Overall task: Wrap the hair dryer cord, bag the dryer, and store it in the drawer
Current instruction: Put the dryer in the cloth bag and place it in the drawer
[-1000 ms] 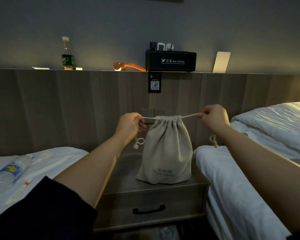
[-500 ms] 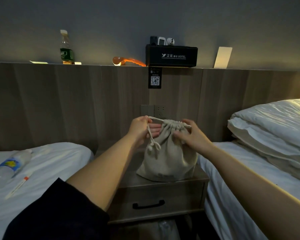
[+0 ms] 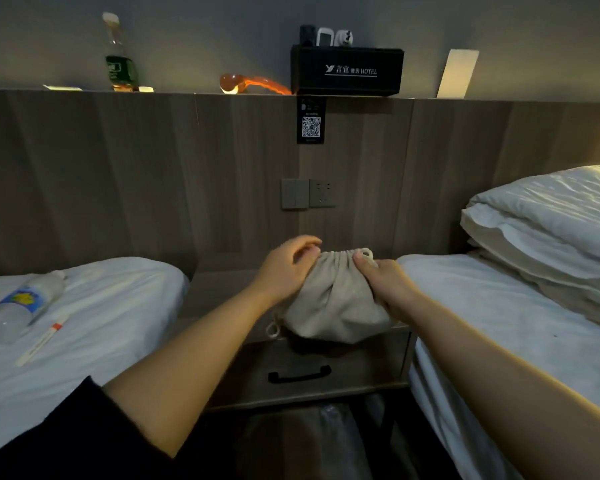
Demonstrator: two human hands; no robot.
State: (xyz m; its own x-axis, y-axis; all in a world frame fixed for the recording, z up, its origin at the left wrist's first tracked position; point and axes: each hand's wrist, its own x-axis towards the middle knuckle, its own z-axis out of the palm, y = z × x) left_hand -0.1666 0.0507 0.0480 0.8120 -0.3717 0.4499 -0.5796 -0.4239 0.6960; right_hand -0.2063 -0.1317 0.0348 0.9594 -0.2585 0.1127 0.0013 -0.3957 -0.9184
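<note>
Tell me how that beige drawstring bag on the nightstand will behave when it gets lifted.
The drawstring bag is soft cloth, creased and bulging, so it will probably sag around whatever is inside rather than hold its shape. Its mouth is cinched shut, so the contents likely stay in. The left hand and right hand both press on it; the cloth looks grippy, not slippery.
</note>
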